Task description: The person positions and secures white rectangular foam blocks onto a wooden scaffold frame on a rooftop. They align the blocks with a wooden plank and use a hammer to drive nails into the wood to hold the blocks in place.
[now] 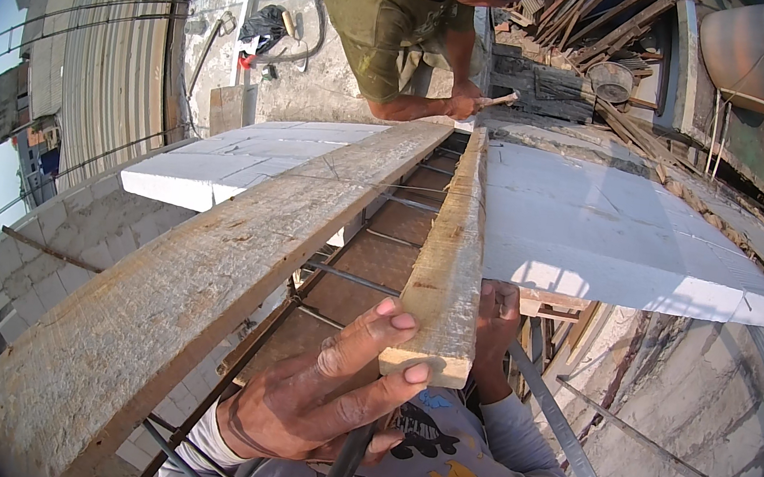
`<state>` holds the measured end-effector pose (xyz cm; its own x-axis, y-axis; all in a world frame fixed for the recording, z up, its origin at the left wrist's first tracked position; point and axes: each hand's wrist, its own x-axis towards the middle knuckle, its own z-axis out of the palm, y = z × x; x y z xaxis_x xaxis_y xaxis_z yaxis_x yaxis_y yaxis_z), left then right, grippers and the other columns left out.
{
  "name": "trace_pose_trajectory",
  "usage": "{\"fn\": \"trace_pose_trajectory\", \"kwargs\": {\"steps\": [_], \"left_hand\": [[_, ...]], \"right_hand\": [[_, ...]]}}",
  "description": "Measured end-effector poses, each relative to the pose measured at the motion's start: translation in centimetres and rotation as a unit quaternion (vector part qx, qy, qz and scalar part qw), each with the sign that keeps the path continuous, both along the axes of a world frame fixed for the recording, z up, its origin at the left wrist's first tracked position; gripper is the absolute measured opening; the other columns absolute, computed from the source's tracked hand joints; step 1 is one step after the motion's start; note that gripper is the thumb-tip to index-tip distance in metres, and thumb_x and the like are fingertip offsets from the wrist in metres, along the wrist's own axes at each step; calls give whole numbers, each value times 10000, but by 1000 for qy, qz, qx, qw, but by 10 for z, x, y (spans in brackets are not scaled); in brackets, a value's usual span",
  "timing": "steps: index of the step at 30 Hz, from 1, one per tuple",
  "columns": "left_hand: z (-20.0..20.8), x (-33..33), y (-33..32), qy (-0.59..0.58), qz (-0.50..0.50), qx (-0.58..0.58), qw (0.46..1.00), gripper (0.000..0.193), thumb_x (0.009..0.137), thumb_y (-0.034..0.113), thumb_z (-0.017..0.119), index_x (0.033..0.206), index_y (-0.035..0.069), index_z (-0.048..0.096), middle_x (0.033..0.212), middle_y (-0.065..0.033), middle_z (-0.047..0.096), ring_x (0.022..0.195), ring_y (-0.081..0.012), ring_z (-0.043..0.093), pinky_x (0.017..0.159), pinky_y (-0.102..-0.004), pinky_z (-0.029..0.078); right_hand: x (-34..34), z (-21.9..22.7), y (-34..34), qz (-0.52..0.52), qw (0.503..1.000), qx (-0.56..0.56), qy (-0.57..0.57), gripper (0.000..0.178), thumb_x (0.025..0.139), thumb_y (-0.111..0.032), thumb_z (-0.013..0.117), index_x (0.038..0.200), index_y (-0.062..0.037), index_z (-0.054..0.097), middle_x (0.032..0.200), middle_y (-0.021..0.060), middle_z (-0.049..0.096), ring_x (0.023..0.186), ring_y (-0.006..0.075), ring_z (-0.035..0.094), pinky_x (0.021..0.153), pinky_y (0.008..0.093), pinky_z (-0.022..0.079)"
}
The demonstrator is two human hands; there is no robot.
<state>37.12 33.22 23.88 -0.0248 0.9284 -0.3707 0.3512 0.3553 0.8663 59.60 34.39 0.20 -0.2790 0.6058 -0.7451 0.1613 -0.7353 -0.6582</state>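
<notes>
My left hand [329,386] is at the near end of the narrower wooden plank [450,257], two fingers against its end and left edge. A dark rod [346,473] runs down past the lower fingers; whether they grip it is unclear. My right hand [496,326], fingers curled, is at that plank's right side, its grip partly hidden. To the left lies a wider wooden board [193,281]. Between the two runs a trough with a reddish-brown bottom [335,305], crossed by metal bars [353,278].
White blocks [258,150] lie left of the boards, more white blocks [615,231] to the right. Ahead, a person [371,25] in a green shirt holds a wooden-handled tool [500,100]. A metal strip [567,446] slants at lower right. Scrap wood [613,23] is piled beyond.
</notes>
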Motion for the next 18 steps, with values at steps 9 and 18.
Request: {"fn": "trace_pose_trajectory", "kwargs": {"steps": [9, 18], "left_hand": [[0, 0, 2, 0, 3, 5, 1000, 714, 802, 177, 883, 1442, 42, 598, 1572, -328, 375, 1468, -495, 410, 1135, -535, 502], [-1, 1, 1, -1, 4, 2, 1000, 691, 819, 189, 873, 1435, 32, 602, 1572, -329, 377, 1465, -485, 422, 1147, -547, 481]], "right_hand": [[2, -5, -3, 0, 1000, 14, 16, 216, 1097, -181, 558, 1145, 21, 501, 1187, 211, 669, 1136, 287, 704, 961, 434, 613], [3, -5, -3, 5, 1000, 18, 12, 221, 1097, -186, 559, 1138, 24, 502, 1163, 209, 671, 1133, 285, 703, 953, 430, 616]]}}
